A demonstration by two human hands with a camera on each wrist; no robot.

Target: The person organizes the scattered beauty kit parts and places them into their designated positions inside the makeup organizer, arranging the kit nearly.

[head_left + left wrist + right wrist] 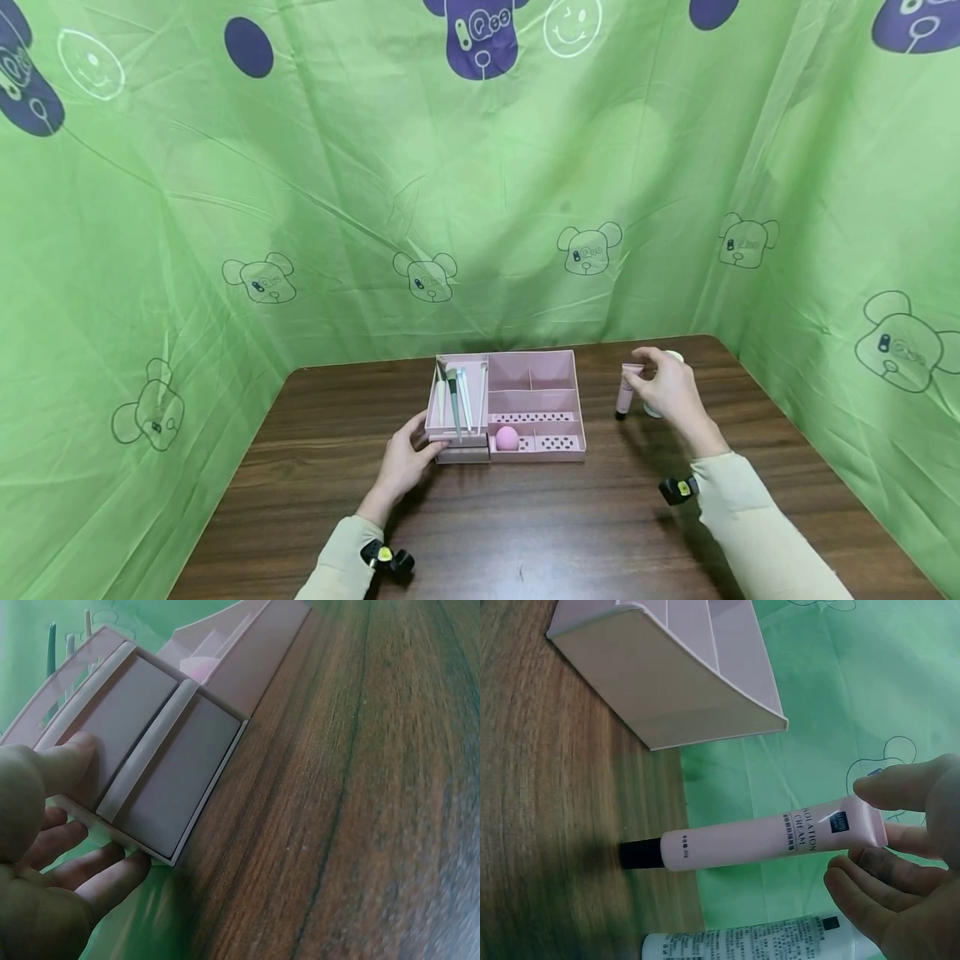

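Observation:
A pink cosmetic organizer [536,405] stands on the table, with makeup brushes [453,392] in its left top section and a pink ball [507,438] in a front compartment. My left hand [403,462] grips the organizer's left front corner. In the left wrist view, its thumb [71,754] lies on the upper drawer front [127,705] and the fingers are along the side. To the organizer's right, my right hand [671,396] pinches a pink cream tube [772,836] by its flat end, black cap downward. Whether the cap touches the table cannot be told.
Beside the pink tube stands a white tube [742,943], partly hidden behind the right hand in the head view. The brown wooden table [517,533] ends against green patterned curtains [480,208] at the back and sides.

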